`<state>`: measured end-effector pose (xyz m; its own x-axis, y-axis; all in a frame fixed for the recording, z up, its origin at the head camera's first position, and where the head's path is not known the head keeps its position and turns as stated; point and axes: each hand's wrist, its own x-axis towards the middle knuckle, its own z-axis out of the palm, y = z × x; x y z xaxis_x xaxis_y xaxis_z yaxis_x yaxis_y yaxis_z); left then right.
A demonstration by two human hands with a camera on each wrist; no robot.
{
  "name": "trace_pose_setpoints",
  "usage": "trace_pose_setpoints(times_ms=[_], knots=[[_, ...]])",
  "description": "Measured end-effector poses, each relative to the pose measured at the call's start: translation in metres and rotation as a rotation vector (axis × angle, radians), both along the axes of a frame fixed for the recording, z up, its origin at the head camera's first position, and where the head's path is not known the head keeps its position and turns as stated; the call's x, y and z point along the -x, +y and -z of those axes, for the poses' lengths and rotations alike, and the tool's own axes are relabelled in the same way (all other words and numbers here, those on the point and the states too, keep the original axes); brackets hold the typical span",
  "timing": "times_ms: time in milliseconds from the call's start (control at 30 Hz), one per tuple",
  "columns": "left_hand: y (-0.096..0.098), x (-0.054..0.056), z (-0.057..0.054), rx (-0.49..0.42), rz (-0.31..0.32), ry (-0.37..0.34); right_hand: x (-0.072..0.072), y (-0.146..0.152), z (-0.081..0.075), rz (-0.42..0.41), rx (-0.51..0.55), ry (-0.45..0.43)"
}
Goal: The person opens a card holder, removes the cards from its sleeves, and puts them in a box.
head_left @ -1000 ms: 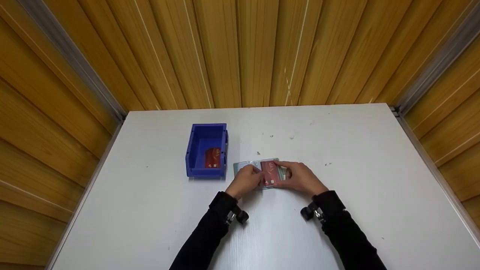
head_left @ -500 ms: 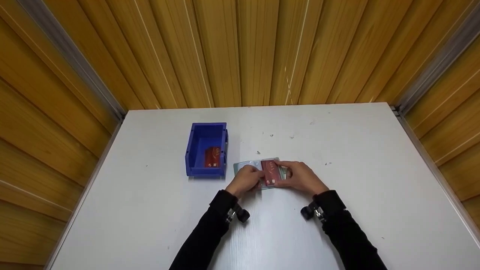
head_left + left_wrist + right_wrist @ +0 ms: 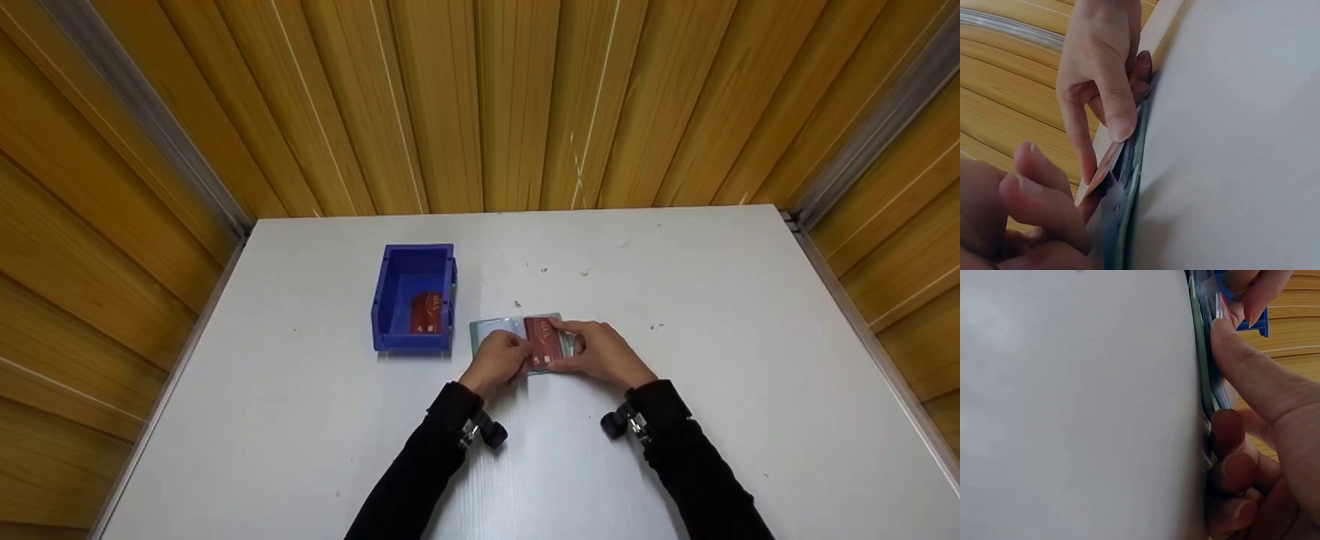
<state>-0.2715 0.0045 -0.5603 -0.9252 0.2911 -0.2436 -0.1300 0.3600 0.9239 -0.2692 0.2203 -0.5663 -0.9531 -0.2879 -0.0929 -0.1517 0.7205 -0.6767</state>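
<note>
A card holder [image 3: 480,330] with a pale green cover and clear plastic sleeves lies spread on the table. Over its right half is a red card [image 3: 544,343] with a chip. My right hand [image 3: 604,354] holds this card along its right side, thumb at the near edge and index finger at the far edge. The left hand [image 3: 496,361], fingers curled, pinches a clear sleeve [image 3: 1111,208] at the card's left edge. In the left wrist view the card stands tilted above the sleeves, its left edge close to the sleeve opening. The left fingertips are partly hidden.
A blue bin [image 3: 412,343] stands left of the card holder, with red cards [image 3: 426,313] inside near its front. The white table [image 3: 712,337] meets a wood-panelled wall [image 3: 517,105] at the back. Small marks dot the tabletop.
The left hand and forearm have shifted slightly right, and the card holder has moved a little with them. The right hand keeps its grip on the red card.
</note>
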Motion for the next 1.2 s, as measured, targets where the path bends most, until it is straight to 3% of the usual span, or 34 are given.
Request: trace_pose_setpoints(times_ms=[100,267,433,667,867,933,1100,1200], knots=[[0.002,-0.001,0.003,0.024,-0.026,0.020,0.001,0.000,0.001,-0.007,0.012,-0.005],[-0.005,-0.003,-0.002,-0.045,-0.076,-0.015,0.001,0.002,0.000,0.006,0.016,-0.015],[-0.017,-0.005,-0.014,0.066,-0.081,0.091,0.001,0.003,-0.001,0.024,0.018,-0.040],[-0.032,-0.004,-0.045,0.237,-0.123,0.278,0.002,0.002,0.001,0.012,0.023,-0.026],[-0.065,0.005,-0.077,0.312,-0.291,0.437,0.000,0.001,0.001,0.005,0.044,-0.020],[-0.080,0.010,-0.083,0.328,-0.349,0.453,0.000,0.001,0.002,0.003,0.046,-0.015],[-0.114,0.026,-0.080,0.476,-0.473,0.475,0.001,0.000,0.002,0.008,0.043,-0.021],[-0.125,0.033,-0.068,0.593,-0.460,0.472,0.000,0.002,0.002,0.017,0.041,-0.025]])
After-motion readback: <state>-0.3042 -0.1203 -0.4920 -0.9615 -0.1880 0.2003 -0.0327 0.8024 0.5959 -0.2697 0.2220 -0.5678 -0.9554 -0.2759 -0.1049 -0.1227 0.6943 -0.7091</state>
